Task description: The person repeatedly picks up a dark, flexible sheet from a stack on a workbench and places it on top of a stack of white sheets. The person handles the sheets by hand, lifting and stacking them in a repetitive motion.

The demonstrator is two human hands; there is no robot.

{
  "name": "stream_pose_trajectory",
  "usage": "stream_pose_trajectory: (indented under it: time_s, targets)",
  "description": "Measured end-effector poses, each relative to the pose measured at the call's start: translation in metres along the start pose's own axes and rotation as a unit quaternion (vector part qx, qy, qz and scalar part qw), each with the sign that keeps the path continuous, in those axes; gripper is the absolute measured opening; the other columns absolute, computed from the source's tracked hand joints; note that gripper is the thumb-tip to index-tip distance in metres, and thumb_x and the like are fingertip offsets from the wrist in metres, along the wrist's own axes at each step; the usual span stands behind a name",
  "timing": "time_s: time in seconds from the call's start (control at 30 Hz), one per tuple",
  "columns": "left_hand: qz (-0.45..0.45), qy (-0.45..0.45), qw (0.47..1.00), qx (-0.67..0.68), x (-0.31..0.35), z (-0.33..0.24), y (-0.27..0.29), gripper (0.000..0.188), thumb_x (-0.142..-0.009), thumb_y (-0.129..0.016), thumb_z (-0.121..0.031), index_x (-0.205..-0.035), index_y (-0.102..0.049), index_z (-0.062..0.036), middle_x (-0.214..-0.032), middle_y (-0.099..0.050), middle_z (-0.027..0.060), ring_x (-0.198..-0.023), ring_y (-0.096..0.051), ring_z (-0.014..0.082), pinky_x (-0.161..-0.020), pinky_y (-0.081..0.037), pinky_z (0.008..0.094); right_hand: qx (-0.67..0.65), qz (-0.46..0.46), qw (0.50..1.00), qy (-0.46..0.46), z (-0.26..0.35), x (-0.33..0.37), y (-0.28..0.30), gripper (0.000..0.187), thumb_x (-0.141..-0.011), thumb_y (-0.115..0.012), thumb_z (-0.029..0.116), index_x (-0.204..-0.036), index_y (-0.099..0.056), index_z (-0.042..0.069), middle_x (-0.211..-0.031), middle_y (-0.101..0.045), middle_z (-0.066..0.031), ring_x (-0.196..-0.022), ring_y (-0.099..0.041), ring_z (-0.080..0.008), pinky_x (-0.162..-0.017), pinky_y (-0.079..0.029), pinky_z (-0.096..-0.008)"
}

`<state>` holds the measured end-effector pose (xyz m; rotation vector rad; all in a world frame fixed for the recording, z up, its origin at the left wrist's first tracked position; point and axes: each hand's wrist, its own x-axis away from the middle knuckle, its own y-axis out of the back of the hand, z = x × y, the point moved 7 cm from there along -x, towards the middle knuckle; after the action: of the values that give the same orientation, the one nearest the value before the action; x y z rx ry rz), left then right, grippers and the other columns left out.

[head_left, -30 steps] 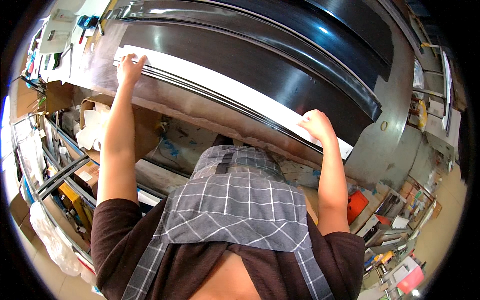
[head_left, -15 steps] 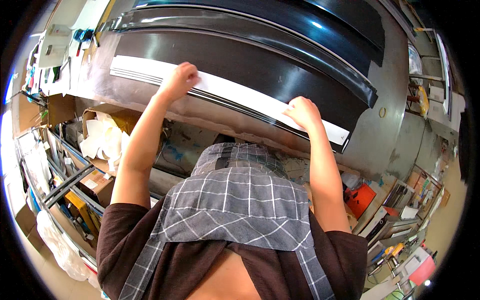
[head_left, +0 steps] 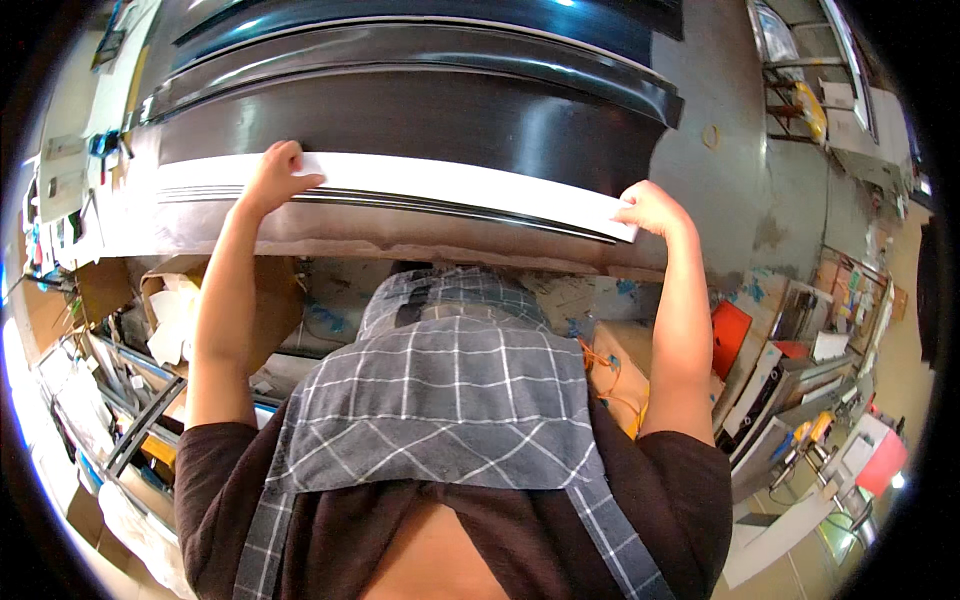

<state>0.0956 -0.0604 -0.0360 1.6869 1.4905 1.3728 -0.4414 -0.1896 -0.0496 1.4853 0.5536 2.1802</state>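
A long white strip (head_left: 450, 183) runs along the near edge of a black sheet (head_left: 420, 118) on the metal-topped table. My right hand (head_left: 660, 211) pinches the right end of the strip between thumb and fingers. Toward the left part of the strip, my left hand (head_left: 270, 182) is closed in a pinch at it, the thumb pointing right. Thin dark strips (head_left: 430, 205) with pale lines between them lie along the white strip's near side.
Beyond the sheet lies a raised, glossy black length (head_left: 400, 52), with more dark sheets behind. A yellowish ring (head_left: 711, 136) rests on the table at right. Below the near edge stand a cardboard box (head_left: 270, 310) and an orange cord (head_left: 603, 366).
My right hand has moved along the white strip to its right end and grips it there. My left hand stays near the left part. The whole view has turned slightly.
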Motion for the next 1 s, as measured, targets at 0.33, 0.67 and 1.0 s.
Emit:
stream_pose_trajectory:
  time_s: [0.33,0.67,1.0]
  targets:
    - [-0.003,0.016,1.000,0.016,-0.002,-0.001,0.001,0.046,-0.067,-0.081,-0.028,-0.067,-0.041,-0.0062,-0.072,-0.045,0.0064,-0.067,-0.042,0.0198,-0.062,-0.039,0.0330,-0.060,-0.055,0.996,-0.027,-0.026,0.010,0.005,0.022,-0.075,-0.074,0.023,-0.071,-0.068,0.002,-0.065,-0.068,-0.0076,-0.060,-0.064,-0.0155,-0.058,-0.048,-0.0321]
    - [-0.006,0.035,0.999,0.036,-0.005,-0.001,0.001,0.047,-0.066,-0.081,-0.027,-0.067,-0.038,-0.0079,-0.071,-0.040,0.0046,-0.065,-0.038,0.0167,-0.059,-0.036,0.0316,-0.042,-0.084,0.995,-0.017,-0.024,0.015,0.006,0.013,-0.074,-0.072,0.017,-0.071,-0.069,0.004,-0.067,-0.068,-0.0092,-0.064,-0.066,-0.0189,-0.064,-0.050,-0.0330]
    - [-0.003,0.049,0.998,0.044,-0.004,-0.005,0.003,0.050,-0.063,-0.083,-0.030,-0.066,-0.038,-0.0078,-0.068,-0.041,0.0040,-0.065,-0.038,0.0160,-0.058,-0.036,0.0318,-0.050,-0.067,0.996,-0.015,-0.023,0.016,0.005,0.014,-0.073,-0.073,0.018,-0.074,-0.070,0.005,-0.070,-0.069,-0.0103,-0.066,-0.066,-0.0209,-0.066,-0.051,-0.0350]
